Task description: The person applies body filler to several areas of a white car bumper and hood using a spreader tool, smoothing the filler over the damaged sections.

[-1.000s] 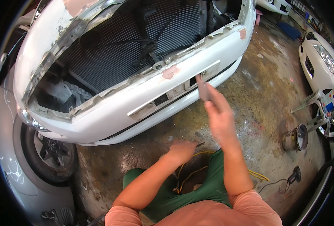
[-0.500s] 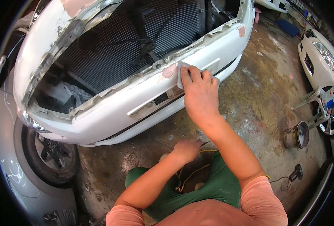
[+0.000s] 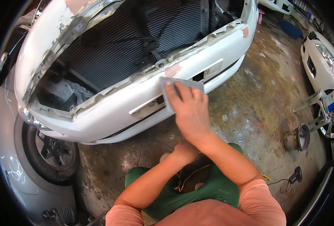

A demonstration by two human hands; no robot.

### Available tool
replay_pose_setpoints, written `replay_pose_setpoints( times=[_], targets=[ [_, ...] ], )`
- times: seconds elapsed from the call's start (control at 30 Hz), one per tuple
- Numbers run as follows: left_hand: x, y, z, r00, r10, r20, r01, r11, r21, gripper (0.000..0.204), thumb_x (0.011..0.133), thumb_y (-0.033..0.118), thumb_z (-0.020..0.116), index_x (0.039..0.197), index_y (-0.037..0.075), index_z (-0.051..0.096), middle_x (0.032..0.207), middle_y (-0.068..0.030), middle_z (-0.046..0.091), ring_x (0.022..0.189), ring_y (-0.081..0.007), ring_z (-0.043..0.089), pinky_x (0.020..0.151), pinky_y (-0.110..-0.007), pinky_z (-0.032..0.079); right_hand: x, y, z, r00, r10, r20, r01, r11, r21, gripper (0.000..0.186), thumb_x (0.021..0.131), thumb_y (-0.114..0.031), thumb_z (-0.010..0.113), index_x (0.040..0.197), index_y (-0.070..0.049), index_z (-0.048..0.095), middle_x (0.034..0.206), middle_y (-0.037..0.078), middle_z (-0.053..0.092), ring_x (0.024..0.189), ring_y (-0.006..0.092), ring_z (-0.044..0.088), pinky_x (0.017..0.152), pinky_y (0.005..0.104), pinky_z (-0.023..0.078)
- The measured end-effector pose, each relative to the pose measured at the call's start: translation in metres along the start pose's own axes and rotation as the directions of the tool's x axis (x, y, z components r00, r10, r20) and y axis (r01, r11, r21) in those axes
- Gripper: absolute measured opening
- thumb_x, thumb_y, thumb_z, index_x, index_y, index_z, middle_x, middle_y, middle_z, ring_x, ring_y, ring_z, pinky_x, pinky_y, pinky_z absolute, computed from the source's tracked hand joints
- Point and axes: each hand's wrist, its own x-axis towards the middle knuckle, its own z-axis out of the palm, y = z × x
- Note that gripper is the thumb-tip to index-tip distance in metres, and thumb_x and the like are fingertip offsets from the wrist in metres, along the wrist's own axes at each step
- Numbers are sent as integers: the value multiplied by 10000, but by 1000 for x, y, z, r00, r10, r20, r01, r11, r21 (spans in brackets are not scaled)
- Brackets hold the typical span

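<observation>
My right hand (image 3: 191, 115) presses a grey sheet of sandpaper (image 3: 168, 98) against the white car bumper (image 3: 102, 116), its fingers laid over the sheet. Just above the sheet's upper edge shows a pinkish filler patch (image 3: 173, 70). Recessed trim with dark slots runs across the bumper, partly covered by the sheet and my hand. My left hand (image 3: 185, 151) is low, between my knees, below the bumper. My right forearm crosses in front of its fingers, so what they hold, if anything, is hidden.
The radiator (image 3: 110, 56) lies exposed behind the bumper. A silver car with a black wheel (image 3: 55, 152) stands at left. At right are a metal bucket (image 3: 297, 137), a small stool (image 3: 317, 103), a black corded tool (image 3: 296, 174) and another white bumper (image 3: 317, 56).
My right hand has slid the sandpaper left and down along the bumper, baring more of the filler patch. My left hand's fingers have gone behind my right forearm.
</observation>
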Motion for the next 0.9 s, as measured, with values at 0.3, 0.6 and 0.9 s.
replay_pose_setpoints(
  times=[0.3, 0.6, 0.9],
  targets=[
    [-10, 24, -25, 981, -60, 186, 0, 952, 305, 333, 938, 188, 499, 1213, 107, 667, 946, -201, 717, 855, -386, 708, 781, -512, 553, 8, 31, 10, 990, 113, -83, -119, 990, -74, 573, 823, -5, 552, 1387, -100, 555, 1344, 70, 525, 1081, 324, 489, 928, 465, 396],
    [-1, -8, 7, 990, -66, 122, 30, 960, 277, 359, 978, 266, 462, 1228, 87, 647, 1132, -191, 700, 1008, -364, 690, 846, -487, 545, -9, 8, 22, 999, -25, -25, 24, 999, -38, 566, 839, -45, 555, 1399, -121, 550, 1355, 57, 537, 1090, 311, 498, 922, 471, 389],
    [-11, 22, -24, 979, -50, 196, -17, 945, 325, 289, 925, 114, 501, 1175, 58, 635, 983, -187, 713, 933, -381, 703, 787, -506, 554, 5, 19, 7, 998, -2, -55, -2, 997, -80, 537, 844, -57, 561, 1377, -118, 569, 1336, 48, 546, 1086, 303, 500, 921, 457, 379]
  ],
)
